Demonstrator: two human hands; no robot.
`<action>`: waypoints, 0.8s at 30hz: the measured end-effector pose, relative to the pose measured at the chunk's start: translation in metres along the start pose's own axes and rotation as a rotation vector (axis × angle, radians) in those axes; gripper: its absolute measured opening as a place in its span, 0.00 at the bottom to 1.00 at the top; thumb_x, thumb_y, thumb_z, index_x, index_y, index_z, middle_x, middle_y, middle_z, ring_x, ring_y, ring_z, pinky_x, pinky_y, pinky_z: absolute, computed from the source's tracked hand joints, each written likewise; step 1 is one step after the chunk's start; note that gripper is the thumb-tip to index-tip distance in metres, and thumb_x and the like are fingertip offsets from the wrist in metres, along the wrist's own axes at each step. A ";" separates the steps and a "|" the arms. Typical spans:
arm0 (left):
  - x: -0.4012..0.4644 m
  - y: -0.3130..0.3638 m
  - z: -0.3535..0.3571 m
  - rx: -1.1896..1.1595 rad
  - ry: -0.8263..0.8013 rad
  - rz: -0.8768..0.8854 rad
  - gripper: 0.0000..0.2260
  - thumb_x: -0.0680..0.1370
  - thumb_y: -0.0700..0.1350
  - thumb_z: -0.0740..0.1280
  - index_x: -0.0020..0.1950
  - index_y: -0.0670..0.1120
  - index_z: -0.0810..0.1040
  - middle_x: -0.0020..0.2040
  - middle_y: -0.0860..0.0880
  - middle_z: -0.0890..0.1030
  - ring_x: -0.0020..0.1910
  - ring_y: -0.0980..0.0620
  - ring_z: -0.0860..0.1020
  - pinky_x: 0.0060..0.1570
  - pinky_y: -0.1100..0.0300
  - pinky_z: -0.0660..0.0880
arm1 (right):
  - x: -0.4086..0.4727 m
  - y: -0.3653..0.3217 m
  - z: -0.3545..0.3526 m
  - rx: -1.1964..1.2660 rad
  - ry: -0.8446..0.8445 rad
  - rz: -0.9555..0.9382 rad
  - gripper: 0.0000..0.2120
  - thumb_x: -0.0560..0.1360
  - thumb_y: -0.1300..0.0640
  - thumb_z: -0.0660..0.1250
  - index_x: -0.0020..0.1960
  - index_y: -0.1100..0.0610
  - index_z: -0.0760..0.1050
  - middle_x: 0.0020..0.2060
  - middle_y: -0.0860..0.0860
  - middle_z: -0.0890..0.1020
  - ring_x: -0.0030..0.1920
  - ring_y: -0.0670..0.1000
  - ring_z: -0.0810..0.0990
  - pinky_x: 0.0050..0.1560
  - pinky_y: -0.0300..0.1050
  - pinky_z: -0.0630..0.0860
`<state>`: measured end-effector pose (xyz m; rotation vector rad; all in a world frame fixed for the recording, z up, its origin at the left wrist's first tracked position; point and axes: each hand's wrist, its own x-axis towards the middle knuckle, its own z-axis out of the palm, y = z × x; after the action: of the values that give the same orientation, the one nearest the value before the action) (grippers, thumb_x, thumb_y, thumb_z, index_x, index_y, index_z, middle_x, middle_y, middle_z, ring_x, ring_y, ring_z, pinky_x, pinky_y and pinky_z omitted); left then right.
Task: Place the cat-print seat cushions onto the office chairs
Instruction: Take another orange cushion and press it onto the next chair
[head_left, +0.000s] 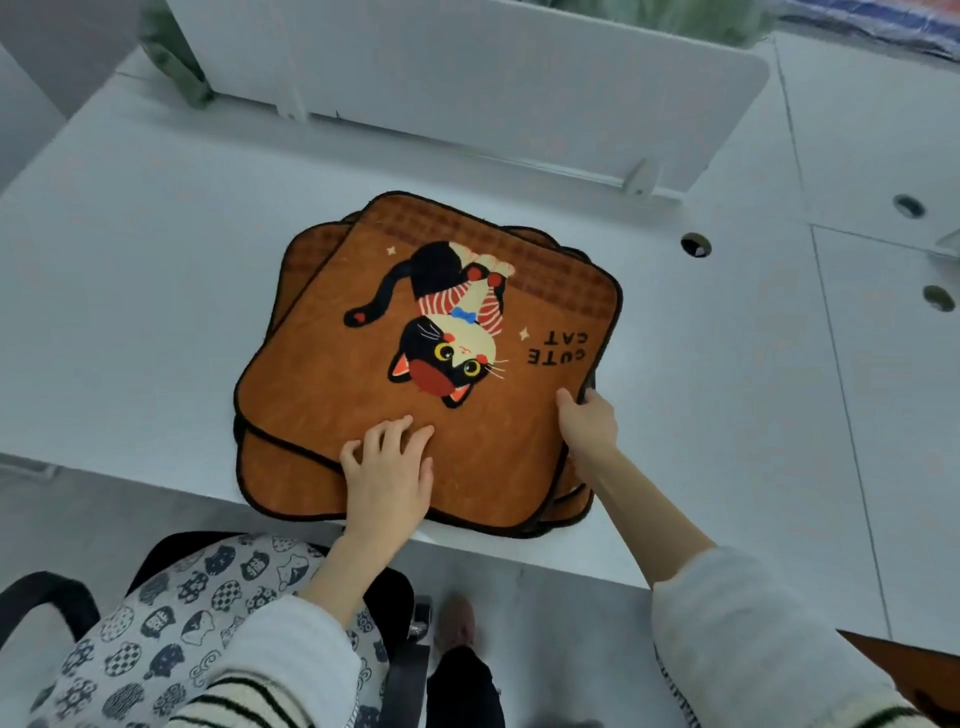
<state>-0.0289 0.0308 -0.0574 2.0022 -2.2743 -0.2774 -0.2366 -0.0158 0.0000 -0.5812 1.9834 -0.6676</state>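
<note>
Orange cat cushions stacked on the white bench, both hands on the top one.

The top cushion (415, 358) lies askew on the stack of cushions (280, 457) near the bench (130, 291) front edge. The left hand (387, 467) rests on its near edge at 6 o'clock, fingers lightly bent, grip apart. The right hand (589, 423) pinches the corner at 4 o'clock, thumb on top, fingers tucked under, grip clamped on it. A white divider panel (467, 73) stands at 12 o'clock. An office chair (47, 597) with a grey patterned cover (171, 623) sits at 7 o'clock.
</note>
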 end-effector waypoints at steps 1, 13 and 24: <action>0.001 -0.001 0.000 -0.002 0.006 0.007 0.14 0.71 0.45 0.71 0.57 0.49 0.80 0.58 0.46 0.78 0.55 0.44 0.76 0.50 0.44 0.71 | -0.001 -0.004 0.001 -0.040 0.020 -0.041 0.19 0.80 0.55 0.55 0.70 0.57 0.68 0.63 0.54 0.76 0.62 0.57 0.75 0.62 0.51 0.72; 0.025 0.041 -0.077 -0.389 0.149 0.094 0.25 0.80 0.49 0.58 0.75 0.46 0.57 0.74 0.43 0.61 0.72 0.45 0.62 0.68 0.47 0.66 | -0.066 -0.061 -0.089 -0.034 -0.014 -0.539 0.13 0.79 0.61 0.56 0.54 0.59 0.79 0.49 0.56 0.82 0.52 0.57 0.80 0.58 0.57 0.76; -0.081 0.281 -0.205 -0.414 0.489 0.531 0.33 0.76 0.57 0.63 0.76 0.47 0.55 0.74 0.38 0.59 0.74 0.38 0.57 0.70 0.43 0.56 | -0.237 0.025 -0.377 -0.635 0.506 -0.676 0.13 0.79 0.57 0.58 0.60 0.52 0.77 0.58 0.54 0.80 0.59 0.59 0.76 0.58 0.51 0.73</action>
<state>-0.2513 0.1304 0.2035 1.0738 -2.1019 -0.1648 -0.4647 0.2358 0.2887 -1.6483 2.4893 -0.6023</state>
